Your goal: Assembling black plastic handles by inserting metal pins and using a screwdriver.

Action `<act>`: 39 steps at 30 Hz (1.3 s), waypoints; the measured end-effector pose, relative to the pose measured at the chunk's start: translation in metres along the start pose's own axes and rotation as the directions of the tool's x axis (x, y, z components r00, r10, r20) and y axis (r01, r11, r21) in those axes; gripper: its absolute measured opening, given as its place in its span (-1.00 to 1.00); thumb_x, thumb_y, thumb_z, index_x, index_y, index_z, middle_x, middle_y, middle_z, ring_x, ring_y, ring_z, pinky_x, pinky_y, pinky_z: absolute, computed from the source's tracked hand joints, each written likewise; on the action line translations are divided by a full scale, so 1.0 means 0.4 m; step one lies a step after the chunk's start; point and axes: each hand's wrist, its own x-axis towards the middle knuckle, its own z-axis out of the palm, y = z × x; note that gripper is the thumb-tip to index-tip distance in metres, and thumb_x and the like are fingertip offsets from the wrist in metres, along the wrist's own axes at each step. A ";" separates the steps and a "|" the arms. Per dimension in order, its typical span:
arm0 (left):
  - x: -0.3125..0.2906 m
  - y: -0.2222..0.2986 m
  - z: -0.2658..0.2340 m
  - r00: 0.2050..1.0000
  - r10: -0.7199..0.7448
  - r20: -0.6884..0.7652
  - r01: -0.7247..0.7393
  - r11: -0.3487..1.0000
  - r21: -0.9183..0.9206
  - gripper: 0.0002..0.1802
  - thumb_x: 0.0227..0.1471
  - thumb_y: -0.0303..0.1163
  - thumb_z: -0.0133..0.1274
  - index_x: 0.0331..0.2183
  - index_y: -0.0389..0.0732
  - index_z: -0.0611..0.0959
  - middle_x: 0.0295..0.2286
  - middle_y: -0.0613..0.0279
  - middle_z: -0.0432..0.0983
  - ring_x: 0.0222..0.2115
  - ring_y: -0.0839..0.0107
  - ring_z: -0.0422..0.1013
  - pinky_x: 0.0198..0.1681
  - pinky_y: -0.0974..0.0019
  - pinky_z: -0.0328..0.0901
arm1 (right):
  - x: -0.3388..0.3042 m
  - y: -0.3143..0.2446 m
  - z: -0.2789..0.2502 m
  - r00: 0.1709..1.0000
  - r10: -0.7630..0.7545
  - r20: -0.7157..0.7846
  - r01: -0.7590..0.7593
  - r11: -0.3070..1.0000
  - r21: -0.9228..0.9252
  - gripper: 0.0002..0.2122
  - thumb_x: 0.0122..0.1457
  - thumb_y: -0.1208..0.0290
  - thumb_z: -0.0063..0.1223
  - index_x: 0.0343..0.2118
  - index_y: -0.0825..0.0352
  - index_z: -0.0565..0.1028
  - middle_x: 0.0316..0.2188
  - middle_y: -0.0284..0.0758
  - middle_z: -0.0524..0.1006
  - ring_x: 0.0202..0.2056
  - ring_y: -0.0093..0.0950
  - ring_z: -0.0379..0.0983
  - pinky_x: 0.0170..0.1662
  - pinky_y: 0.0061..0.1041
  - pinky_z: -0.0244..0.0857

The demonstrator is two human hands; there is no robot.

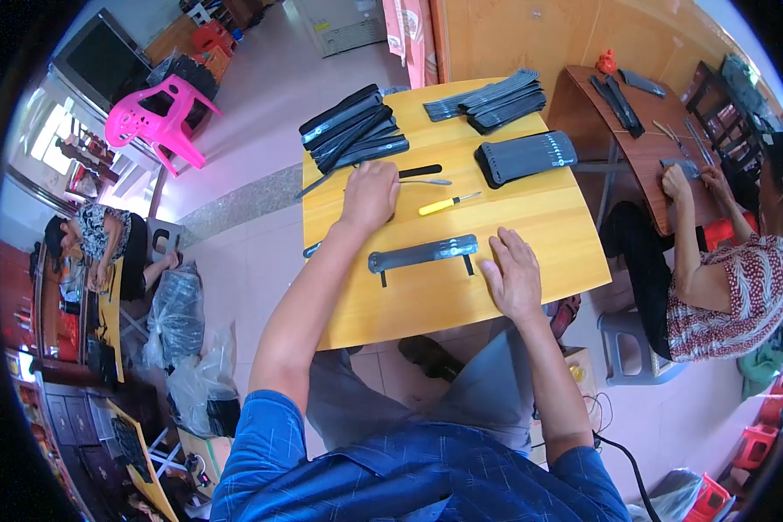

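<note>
If the left hand (370,198) pulls back without care, it may sweep the thin metal tool (431,182) or even the yellow screwdriver (448,204) over the bench (383,317), because both lie near its fingers. The dark strip (423,254) could also turn or slide, since neither hand presses on it; it lies on the bench between the two forearms, just beside the right hand (515,270). The left arm reaches forward, palm down, fingers bent near the pile of black strips (352,130); whether its grip has something, I cannot tell. The right palm faces down, its grip loosely spread, holding nothing.
</note>
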 end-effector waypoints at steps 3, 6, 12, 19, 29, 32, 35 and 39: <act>-0.046 0.054 -0.094 0.980 0.135 -0.145 -0.138 0.990 -0.012 -0.86 0.05 -0.43 0.20 -0.34 -0.18 0.56 -0.33 0.06 0.54 -0.18 0.01 0.46 -0.04 -0.02 0.35 | -0.004 0.020 -0.005 0.999 -0.030 -0.039 0.033 0.997 0.076 -0.54 0.38 0.15 0.02 0.17 0.40 0.50 0.21 -0.02 0.46 0.30 -0.05 0.31 0.38 -0.02 0.08; -0.139 0.121 -0.137 0.943 0.258 -0.211 -0.273 0.961 -0.043 -0.82 0.02 -0.45 0.21 -0.33 -0.19 0.53 -0.33 0.07 0.52 -0.20 0.01 0.45 -0.05 -0.02 0.35 | -0.014 0.019 -0.024 0.997 0.035 -0.067 -0.011 0.944 0.331 -0.56 0.40 0.15 0.00 0.16 0.41 0.50 0.10 -0.06 0.56 0.21 -0.12 0.43 0.29 -0.13 0.22; -0.383 0.220 -0.149 0.897 0.353 -0.267 -0.378 0.924 -0.047 -0.86 0.04 -0.40 0.07 -0.29 -0.16 0.54 -0.28 0.18 0.53 -0.12 0.16 0.50 0.08 -0.02 0.36 | -0.021 -0.160 -0.125 0.832 -0.019 0.555 -0.490 0.445 0.749 -0.60 0.45 0.15 0.02 0.18 0.32 0.51 -0.12 -0.34 0.66 -0.13 -0.59 0.54 -0.04 -0.54 0.40; -0.532 0.290 -0.189 0.914 0.309 -0.265 -0.357 0.921 -0.157 -0.84 0.04 -0.41 0.18 -0.29 -0.14 0.56 -0.22 0.23 0.58 -0.12 0.13 0.52 0.08 -0.06 0.38 | -0.078 -0.218 -0.079 0.621 -0.259 0.740 -0.588 0.471 0.658 -0.78 0.40 0.43 0.07 0.03 0.39 0.54 -0.33 -0.43 0.61 -0.32 -0.63 0.51 -0.16 -0.59 0.43; -0.650 0.172 -0.152 0.809 -0.516 0.282 0.423 0.180 -0.888 -0.86 0.32 -0.43 0.11 -0.13 -0.26 0.61 -0.38 0.45 0.53 -0.36 0.71 0.44 -0.30 0.55 0.37 | -0.087 -0.233 -0.060 0.572 -0.279 0.771 -0.546 0.572 0.612 -0.82 0.38 0.43 0.09 -0.06 0.40 0.56 -0.40 -0.47 0.56 -0.35 -0.66 0.49 -0.20 -0.60 0.43; -0.640 0.173 -0.155 0.768 -0.461 0.444 0.494 -0.016 -0.870 -0.85 0.32 -0.45 0.09 -0.10 -0.24 0.60 -0.40 0.45 0.54 -0.41 0.70 0.45 -0.32 0.54 0.39 | -0.075 -0.223 -0.058 0.606 -0.263 0.750 -0.493 0.616 0.614 -0.84 0.38 0.45 0.07 -0.10 0.40 0.58 -0.42 -0.47 0.56 -0.37 -0.66 0.48 -0.22 -0.60 0.43; -0.616 0.183 -0.161 0.781 -0.484 0.395 0.449 -0.005 -0.893 -0.85 0.32 -0.46 0.08 -0.09 -0.22 0.59 -0.39 0.43 0.54 -0.43 0.69 0.46 -0.35 0.55 0.41 | -0.054 -0.203 -0.065 0.595 -0.212 0.775 -0.512 0.643 0.569 -0.82 0.41 0.40 0.09 -0.07 0.38 0.58 -0.39 -0.49 0.56 -0.33 -0.68 0.46 -0.19 -0.62 0.42; -0.597 0.163 -0.142 0.806 -0.431 0.407 0.434 -0.037 -0.900 -0.86 0.30 -0.49 0.09 -0.11 -0.24 0.57 -0.39 0.39 0.55 -0.43 0.65 0.50 -0.34 0.52 0.43 | -0.018 -0.189 -0.071 0.648 -0.188 0.738 -0.464 0.671 0.579 -0.85 0.37 0.44 0.10 -0.11 0.39 0.59 -0.42 -0.47 0.56 -0.36 -0.67 0.46 -0.22 -0.61 0.42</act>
